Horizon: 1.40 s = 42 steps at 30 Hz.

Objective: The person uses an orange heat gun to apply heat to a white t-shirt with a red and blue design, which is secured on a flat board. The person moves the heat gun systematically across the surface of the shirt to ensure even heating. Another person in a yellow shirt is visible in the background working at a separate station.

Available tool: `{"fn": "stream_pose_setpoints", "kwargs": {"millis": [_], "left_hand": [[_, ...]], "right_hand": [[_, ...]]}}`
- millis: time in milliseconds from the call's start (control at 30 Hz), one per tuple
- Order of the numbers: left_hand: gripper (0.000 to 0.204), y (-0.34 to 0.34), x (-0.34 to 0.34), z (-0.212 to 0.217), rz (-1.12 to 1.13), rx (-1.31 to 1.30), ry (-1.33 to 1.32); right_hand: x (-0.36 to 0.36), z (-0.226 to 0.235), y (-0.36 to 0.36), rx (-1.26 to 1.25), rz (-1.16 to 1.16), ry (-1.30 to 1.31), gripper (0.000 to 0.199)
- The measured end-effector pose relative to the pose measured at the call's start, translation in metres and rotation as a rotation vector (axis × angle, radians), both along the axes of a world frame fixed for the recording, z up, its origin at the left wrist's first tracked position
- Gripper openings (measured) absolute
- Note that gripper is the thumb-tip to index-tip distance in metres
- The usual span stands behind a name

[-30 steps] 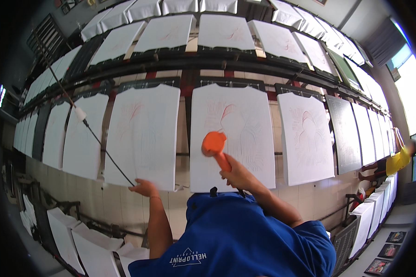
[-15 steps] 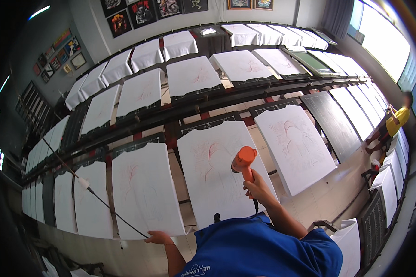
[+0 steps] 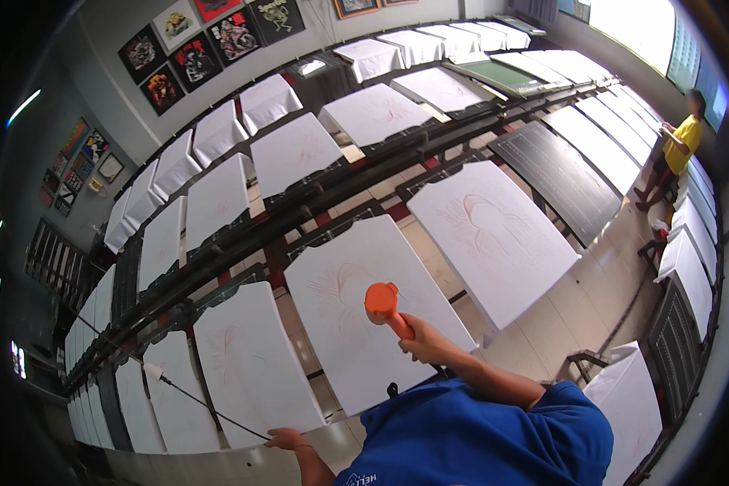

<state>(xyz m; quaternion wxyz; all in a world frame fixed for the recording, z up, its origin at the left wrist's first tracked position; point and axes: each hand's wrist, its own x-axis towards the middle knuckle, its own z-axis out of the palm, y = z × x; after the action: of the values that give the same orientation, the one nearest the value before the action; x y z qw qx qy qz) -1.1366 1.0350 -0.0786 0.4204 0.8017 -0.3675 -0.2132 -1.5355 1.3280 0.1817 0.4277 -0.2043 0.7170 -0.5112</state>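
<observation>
My right hand [image 3: 426,340] is closed around the handle of an orange hair dryer [image 3: 383,300]. The dryer is over a white T-shirt [image 3: 350,340] stretched flat on a black board, with a faint red line drawing on it. At the lower left, my left hand [image 3: 290,440] grips a black cable [image 3: 219,413] beside the near edge of another white T-shirt [image 3: 255,364]. From there the taut cable runs up leftward to a white connector [image 3: 153,372]. A third printed shirt [image 3: 494,243] lies to the right of the dryer.
Rows of white shirts on boards [image 3: 300,154] curve across the room, with dark rails [image 3: 344,190] between. A bare black board [image 3: 555,182] sits at the right. A green-meshed frame [image 3: 494,77] lies farther back. A person in a yellow top [image 3: 683,142] stands at the far right.
The view has turned, so the tables sit tilted differently. The hair dryer has moved left over the same shirt. My left hand still grips the cable.
</observation>
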Motion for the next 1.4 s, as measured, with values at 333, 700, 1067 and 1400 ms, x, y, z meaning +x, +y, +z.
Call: {"fn": "stream_pose_setpoints", "kwargs": {"millis": [333,700,1067,1400], "left_hand": [[0.055,0.058,-0.018,0.013,-0.285,0.318,0.074],[0.045,0.303,-0.303,0.146,-0.628,0.138,0.164],[0.050,0.460,-0.472,0.221,-1.188,0.280,0.275],[0.041,0.438,-0.485,0.138,-1.295,0.345,0.156]], "right_hand": [[-0.136,-0.029,0.161,-0.328,-0.261,-0.378,0.061],[-0.276,-0.044,0.354,-0.470,-0.233,-0.763,0.065],[-0.334,-0.025,0.306,-0.385,-0.058,-0.630,0.043],[-0.426,0.041,0.239,-0.341,-0.054,-0.256,0.044]]}}
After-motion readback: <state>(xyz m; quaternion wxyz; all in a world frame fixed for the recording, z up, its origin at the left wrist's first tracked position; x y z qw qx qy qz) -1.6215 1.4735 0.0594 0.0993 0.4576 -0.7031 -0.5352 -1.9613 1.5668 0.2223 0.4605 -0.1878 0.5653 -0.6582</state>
